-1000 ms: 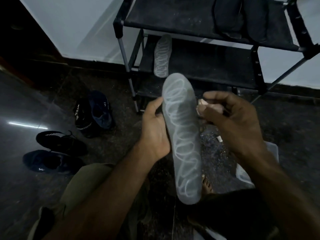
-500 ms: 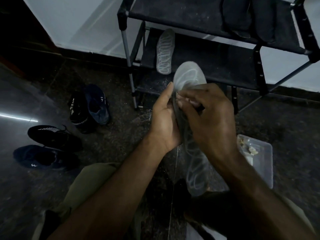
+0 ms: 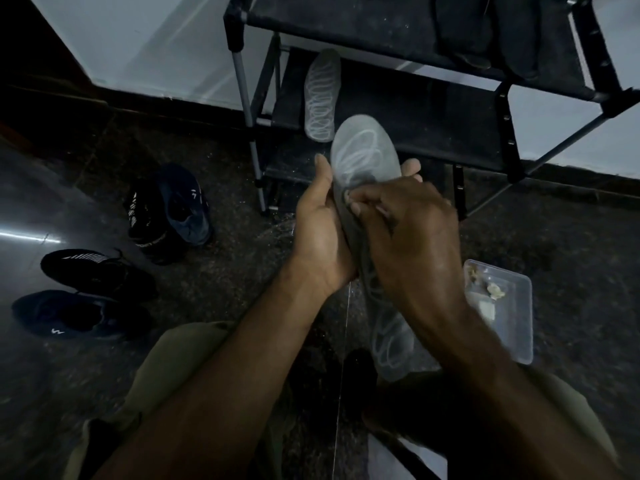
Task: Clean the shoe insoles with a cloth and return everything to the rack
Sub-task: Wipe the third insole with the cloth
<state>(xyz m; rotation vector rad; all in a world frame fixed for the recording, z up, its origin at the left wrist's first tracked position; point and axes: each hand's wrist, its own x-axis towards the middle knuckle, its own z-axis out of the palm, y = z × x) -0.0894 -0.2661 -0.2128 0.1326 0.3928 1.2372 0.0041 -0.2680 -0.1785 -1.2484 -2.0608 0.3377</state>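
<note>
Head view: our left hand [image 3: 320, 233] cradles the insole [image 3: 363, 157] from beneath, fingers wrapped round its edges; right hand [image 3: 408, 230] pinches a mostly hidden cloth against its face. We judge the insole light, thin, floppy: support midlength. Second insole [image 3: 321, 95] lies on the rack [image 3: 415, 109] shelf ahead; room beside it.

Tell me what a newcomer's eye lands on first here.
The pale insole at centre, held by the left hand while the right hand rubs across it. Behind, a matching second insole lies on the black rack. Dark shoes sit on the floor at left.
</note>
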